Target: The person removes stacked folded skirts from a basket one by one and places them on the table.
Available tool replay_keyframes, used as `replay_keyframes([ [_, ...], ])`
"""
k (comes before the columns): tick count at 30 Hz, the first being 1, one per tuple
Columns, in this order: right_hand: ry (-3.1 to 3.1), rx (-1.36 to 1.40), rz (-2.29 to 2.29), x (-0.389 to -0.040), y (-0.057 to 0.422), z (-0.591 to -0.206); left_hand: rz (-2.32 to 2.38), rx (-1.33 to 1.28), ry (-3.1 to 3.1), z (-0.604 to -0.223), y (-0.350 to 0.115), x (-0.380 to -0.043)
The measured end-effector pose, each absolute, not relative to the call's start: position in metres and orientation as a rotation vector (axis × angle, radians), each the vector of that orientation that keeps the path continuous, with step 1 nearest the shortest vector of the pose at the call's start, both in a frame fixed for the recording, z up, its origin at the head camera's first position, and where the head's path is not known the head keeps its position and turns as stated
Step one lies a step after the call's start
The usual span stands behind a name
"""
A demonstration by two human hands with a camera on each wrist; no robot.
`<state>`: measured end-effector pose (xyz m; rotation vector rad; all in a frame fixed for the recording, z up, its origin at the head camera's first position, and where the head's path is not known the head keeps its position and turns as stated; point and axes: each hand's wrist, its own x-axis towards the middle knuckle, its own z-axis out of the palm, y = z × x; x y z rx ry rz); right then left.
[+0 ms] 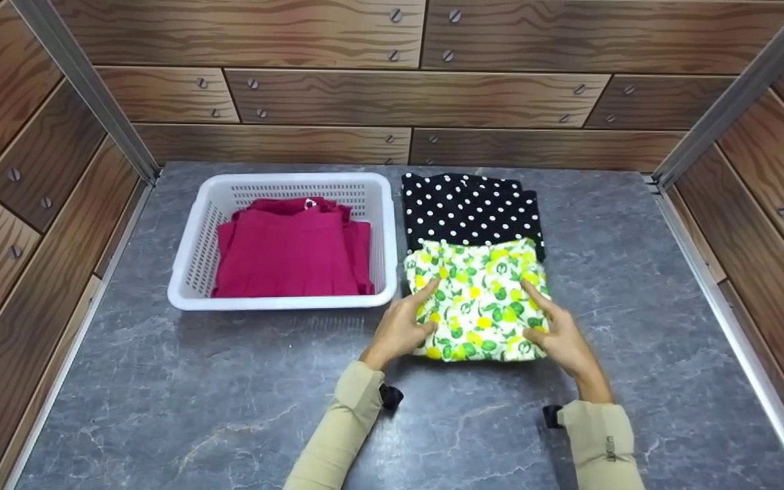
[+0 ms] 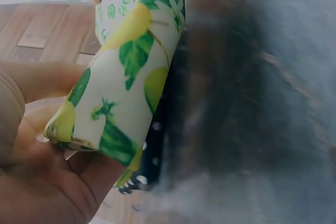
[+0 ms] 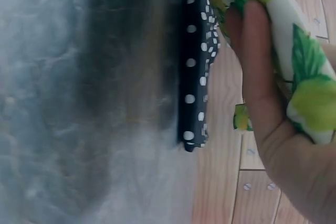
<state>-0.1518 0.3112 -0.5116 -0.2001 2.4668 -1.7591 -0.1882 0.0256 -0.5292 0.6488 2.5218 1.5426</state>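
A folded garment with a lemon-and-leaf print [image 1: 477,299] is held between both hands, raised above the table. My left hand [image 1: 401,328] grips its left edge, the thumb on top and the other fingers beneath, as the left wrist view shows. On the opposite edge my right hand [image 1: 564,340] holds it the same way, with fingers [image 3: 258,61] reaching under the cloth. Just behind and partly covered by it lies a folded black garment with white polka dots [image 1: 467,204]. In the right wrist view the black garment's edge [image 3: 190,80] shows lower, on the table.
To the left stands a white plastic basket [image 1: 283,303] with folded magenta garments [image 1: 283,255] inside. The grey marbled tabletop [image 1: 215,395] is bordered by wood-patterned walls [image 1: 337,95] at the back and sides. Metal edging [image 1: 739,347] runs along the right side.
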Motion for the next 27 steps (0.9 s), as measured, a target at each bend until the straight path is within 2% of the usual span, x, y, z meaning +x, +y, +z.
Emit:
replay_keyframes([
  [5, 2.506, -0.114, -1.642, -0.15, 0.311, -0.525, 1.402, 0.518, 2.476, -0.543, 0.025, -0.189],
  [14, 2.665, 0.069, -0.965, -0.157, 0.312, -0.536, 1.109, 0.437, 2.447, -0.542, 0.026, -0.202],
  [27, 2.515, 0.063, -0.925, -0.177, 0.323, -0.533, 1.123, 0.377, 2.418, -0.546, 0.036, -0.215],
])
